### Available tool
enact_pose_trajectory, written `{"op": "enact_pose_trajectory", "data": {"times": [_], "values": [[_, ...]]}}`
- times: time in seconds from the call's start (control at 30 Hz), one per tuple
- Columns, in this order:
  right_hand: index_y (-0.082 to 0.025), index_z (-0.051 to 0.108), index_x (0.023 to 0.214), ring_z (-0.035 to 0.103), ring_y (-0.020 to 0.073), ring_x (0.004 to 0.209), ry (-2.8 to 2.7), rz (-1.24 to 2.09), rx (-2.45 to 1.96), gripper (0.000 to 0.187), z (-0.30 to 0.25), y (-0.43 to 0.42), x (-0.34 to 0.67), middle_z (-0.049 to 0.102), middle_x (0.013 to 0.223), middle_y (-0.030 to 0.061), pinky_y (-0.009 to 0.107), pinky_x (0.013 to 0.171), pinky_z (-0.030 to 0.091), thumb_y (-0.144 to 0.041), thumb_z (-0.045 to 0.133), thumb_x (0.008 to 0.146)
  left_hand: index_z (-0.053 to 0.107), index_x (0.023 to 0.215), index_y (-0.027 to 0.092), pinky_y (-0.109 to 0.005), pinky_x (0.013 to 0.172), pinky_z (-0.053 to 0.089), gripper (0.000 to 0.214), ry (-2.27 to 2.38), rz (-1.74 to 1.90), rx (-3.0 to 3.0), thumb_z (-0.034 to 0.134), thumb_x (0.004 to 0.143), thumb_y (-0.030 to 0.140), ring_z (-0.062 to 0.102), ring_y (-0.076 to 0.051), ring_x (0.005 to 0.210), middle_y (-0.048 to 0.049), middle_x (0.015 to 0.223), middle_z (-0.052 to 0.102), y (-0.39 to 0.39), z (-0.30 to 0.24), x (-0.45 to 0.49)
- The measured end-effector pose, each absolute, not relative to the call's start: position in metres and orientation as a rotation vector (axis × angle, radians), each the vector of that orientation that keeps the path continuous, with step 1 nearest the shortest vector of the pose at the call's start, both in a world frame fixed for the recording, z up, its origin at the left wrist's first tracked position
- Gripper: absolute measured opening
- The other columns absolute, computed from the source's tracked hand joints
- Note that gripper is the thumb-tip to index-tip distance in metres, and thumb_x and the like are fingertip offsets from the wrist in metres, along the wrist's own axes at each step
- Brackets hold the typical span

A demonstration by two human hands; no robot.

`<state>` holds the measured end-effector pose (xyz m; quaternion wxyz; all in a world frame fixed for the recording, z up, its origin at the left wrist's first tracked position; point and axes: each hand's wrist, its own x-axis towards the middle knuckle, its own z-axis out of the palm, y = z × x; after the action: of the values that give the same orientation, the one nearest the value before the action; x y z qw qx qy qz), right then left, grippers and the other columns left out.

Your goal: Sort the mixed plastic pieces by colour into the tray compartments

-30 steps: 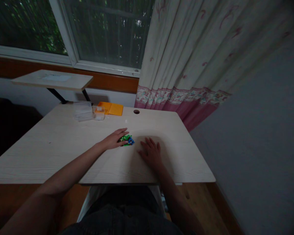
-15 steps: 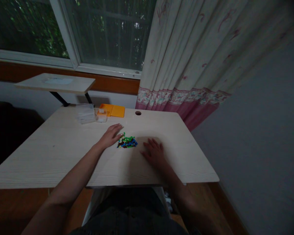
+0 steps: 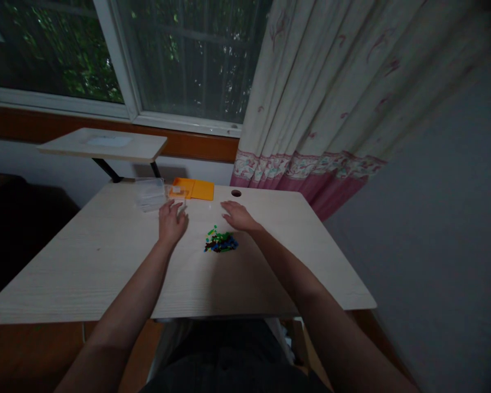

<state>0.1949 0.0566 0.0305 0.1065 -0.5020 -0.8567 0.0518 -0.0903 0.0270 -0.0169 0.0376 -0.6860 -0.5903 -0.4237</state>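
A small pile of green, blue and dark brick-like pieces [image 3: 221,242] lies on the pale wooden table [image 3: 126,278]. My left hand [image 3: 172,224] is left of the pile, at the near side of a small clear plastic box [image 3: 181,192]. Its thumb and fingers are apart; whether the fingertips touch the box I cannot tell. Beyond the pile and slightly right, my right hand [image 3: 238,215] has its fingers stretched out to the left, with nothing in it. Behind the small box lies an orange open case [image 3: 202,190].
Left of the small box stands a larger clear plastic container [image 3: 149,194]. A raised shelf [image 3: 69,144] on black legs is at the table's back left. A cable hole [image 3: 236,193] pierces the back of the tabletop. The curtain [image 3: 303,125] hangs behind the table.
My left hand has moved from the pile's edge back and left to the small clear box. From the pile's right side, my right hand has moved forward and left. The view has shifted slightly.
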Motion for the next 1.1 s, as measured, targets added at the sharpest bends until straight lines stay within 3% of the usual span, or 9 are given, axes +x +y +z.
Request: {"op": "enact_pose_trajectory", "data": {"times": [0.17, 0.3, 0.47, 0.67, 0.9, 1.0, 1.1], "values": [[-0.013, 0.038, 0.148, 0.031, 0.0205, 0.145, -2.564, 0.155, -1.496, 0.052, 0.023, 0.090, 0.136, 0.038, 0.155, 0.0098, 0.038, 0.119, 0.025, -0.028, 0.038, 0.099, 0.060, 0.123, 0.018, -0.052, 0.112, 0.034, 0.040, -1.800, -1.254, -2.152, 0.058, 0.084, 0.026, 0.043, -0.033, 0.129, -0.0154, 0.135, 0.049, 0.026, -0.016, -0.088], [-0.015, 0.034, 0.149, 0.027, 0.0235, 0.147, -2.547, 0.167, -1.529, 0.052, 0.012, 0.100, 0.113, 0.033, 0.158, 0.0092, 0.049, 0.119, 0.019, -0.033, 0.035, 0.100, 0.062, 0.120, 0.018, -0.052, 0.111, 0.036, 0.037, -1.807, -1.265, -2.144, 0.058, 0.084, 0.025, 0.045, -0.033, 0.127, -0.0156, 0.132, 0.051, 0.026, -0.018, -0.089], [-0.019, 0.038, 0.147, 0.030, 0.0213, 0.145, -2.496, 0.159, -1.557, 0.049, 0.005, 0.102, 0.122, 0.036, 0.157, 0.0074, 0.051, 0.118, 0.020, -0.037, 0.034, 0.101, 0.063, 0.118, 0.018, -0.052, 0.110, 0.037, 0.036, -1.824, -1.262, -2.163, 0.059, 0.083, 0.026, 0.045, -0.033, 0.126, -0.0154, 0.132, 0.051, 0.027, -0.017, -0.088], [-0.022, 0.045, 0.141, 0.039, 0.0220, 0.139, -2.418, 0.123, -1.642, 0.044, 0.008, 0.100, 0.164, 0.043, 0.152, 0.0082, 0.053, 0.116, 0.021, -0.036, 0.033, 0.102, 0.063, 0.119, 0.017, -0.052, 0.111, 0.037, 0.036, -1.823, -1.296, -2.182, 0.058, 0.084, 0.027, 0.045, -0.032, 0.126, -0.0155, 0.132, 0.050, 0.026, -0.017, -0.087], [-0.020, 0.055, 0.129, 0.053, 0.0241, 0.125, -2.270, 0.060, -1.810, 0.039, 0.018, 0.068, 0.248, 0.056, 0.140, 0.0120, 0.060, 0.115, 0.012, -0.034, 0.030, 0.102, 0.064, 0.116, 0.018, -0.052, 0.111, 0.037, 0.035, -1.868, -1.339, -2.139, 0.058, 0.082, 0.026, 0.044, -0.033, 0.127, -0.0148, 0.132, 0.050, 0.025, -0.021, -0.089], [-0.019, 0.061, 0.119, 0.058, 0.0223, 0.117, -2.194, 0.009, -1.881, 0.038, 0.018, 0.046, 0.301, 0.065, 0.129, 0.0109, 0.057, 0.116, 0.011, -0.035, 0.031, 0.102, 0.065, 0.115, 0.018, -0.051, 0.110, 0.037, 0.035, -1.860, -1.344, -2.141, 0.058, 0.082, 0.026, 0.045, -0.033, 0.126, -0.0146, 0.131, 0.051, 0.027, -0.023, -0.089], [-0.015, 0.061, 0.121, 0.054, 0.0236, 0.125, -2.081, -0.067, -1.965, 0.040, 0.017, 0.027, 0.350, 0.062, 0.132, 0.0157, 0.055, 0.116, 0.013, -0.031, 0.030, 0.101, 0.065, 0.114, 0.019, -0.050, 0.111, 0.036, 0.035, -1.861, -1.328, -2.139, 0.058, 0.081, 0.026, 0.046, -0.033, 0.125, -0.0140, 0.130, 0.051, 0.030, -0.025, -0.091]]}}
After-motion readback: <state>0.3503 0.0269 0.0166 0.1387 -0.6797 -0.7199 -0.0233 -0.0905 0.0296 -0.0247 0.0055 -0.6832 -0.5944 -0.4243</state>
